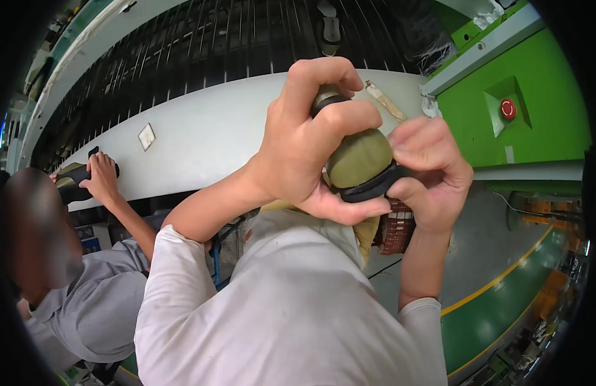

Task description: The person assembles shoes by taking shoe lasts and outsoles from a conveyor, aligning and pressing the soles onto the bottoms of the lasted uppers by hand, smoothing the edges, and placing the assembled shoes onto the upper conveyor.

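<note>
An olive-green shoe point(360, 158) with a black sole edge is held up in front of my chest, its rounded end towards me. My left hand point(311, 128) wraps round it from the left, fingers over the top and thumb under the near end. At its right side my right hand point(433, 170) is closed, thumb and bent forefinger pinching at the black edge. Whether a small piece sits between those fingertips is hidden.
A white ledge point(214, 122) runs before a slatted conveyor point(201, 45) carrying a dark shoe point(330, 32). On the ledge lie a square card point(146, 137) and a worn stick point(385, 101). A red stop button point(507, 109) is at right. At left a co-worker point(111, 289) handles another shoe point(73, 183).
</note>
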`<state>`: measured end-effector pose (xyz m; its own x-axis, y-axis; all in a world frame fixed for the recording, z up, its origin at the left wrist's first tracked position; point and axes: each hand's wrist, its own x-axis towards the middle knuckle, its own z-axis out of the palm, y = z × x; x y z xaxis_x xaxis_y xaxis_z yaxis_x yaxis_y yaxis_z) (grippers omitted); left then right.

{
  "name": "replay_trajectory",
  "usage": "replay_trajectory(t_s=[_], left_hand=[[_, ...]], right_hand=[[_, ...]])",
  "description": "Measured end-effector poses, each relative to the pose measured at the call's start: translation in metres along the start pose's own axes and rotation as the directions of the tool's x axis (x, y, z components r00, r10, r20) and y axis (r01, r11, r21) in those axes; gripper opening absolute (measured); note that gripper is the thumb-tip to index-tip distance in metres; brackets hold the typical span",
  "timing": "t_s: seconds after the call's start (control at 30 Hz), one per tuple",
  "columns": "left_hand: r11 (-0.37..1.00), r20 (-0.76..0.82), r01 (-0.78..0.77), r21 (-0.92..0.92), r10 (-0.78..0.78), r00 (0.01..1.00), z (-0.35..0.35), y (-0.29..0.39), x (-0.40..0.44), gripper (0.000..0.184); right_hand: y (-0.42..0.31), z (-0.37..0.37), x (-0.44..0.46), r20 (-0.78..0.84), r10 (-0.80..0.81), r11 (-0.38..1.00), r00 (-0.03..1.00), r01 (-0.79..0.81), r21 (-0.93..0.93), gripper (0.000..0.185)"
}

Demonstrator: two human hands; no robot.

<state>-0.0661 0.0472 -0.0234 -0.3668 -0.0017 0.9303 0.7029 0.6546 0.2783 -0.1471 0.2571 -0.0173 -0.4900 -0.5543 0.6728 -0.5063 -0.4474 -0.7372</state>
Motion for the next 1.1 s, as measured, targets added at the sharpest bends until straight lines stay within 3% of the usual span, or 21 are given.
replay_trajectory(t_s=[0.17,0.37,0.4,0.53,0.57,0.67,0.87,1.1], left_hand=[[1.000,0.020,0.012,0.011,-0.012,1.000,-0.005,0.004,-0.002,0.077],[0.999,-0.144,0.033,0.018,-0.030,0.989,-0.009,-0.009,-0.023,0.074],[0.997,-0.180,0.079,0.003,-0.077,0.981,-0.012,-0.011,-0.028,0.073],[0.893,-0.227,0.427,-0.140,-0.449,0.864,-0.039,-0.020,-0.061,0.057],[0.851,-0.205,0.513,-0.114,-0.525,0.826,-0.053,-0.023,-0.076,0.049],[0.712,-0.152,0.702,0.020,-0.692,0.706,-0.067,-0.021,-0.121,0.030],[0.749,-0.017,0.663,-0.002,-0.662,0.749,-0.086,0.003,-0.131,0.023],[0.753,0.076,0.642,0.145,-0.656,0.751,-0.090,0.008,-0.132,0.027]], right_hand=[[-0.003,0.010,-0.002,-0.035,-0.003,1.000,0.999,0.002,-0.006,0.035],[0.008,0.030,0.015,-0.014,-0.040,0.995,0.999,0.038,-0.088,0.036],[0.013,0.037,0.017,-0.018,-0.054,0.993,0.998,0.052,-0.109,0.038],[0.053,0.042,0.018,0.050,0.202,0.933,0.978,-0.176,-0.314,0.041],[0.076,0.038,0.007,0.041,0.287,0.926,0.957,-0.266,-0.268,0.038],[0.105,0.035,-0.015,0.087,0.344,0.908,0.935,-0.308,-0.285,0.034],[0.096,0.034,-0.005,0.235,0.355,0.891,0.905,-0.251,-0.378,0.028],[0.097,0.035,-0.005,0.289,0.361,0.884,0.887,-0.226,-0.410,0.029]])
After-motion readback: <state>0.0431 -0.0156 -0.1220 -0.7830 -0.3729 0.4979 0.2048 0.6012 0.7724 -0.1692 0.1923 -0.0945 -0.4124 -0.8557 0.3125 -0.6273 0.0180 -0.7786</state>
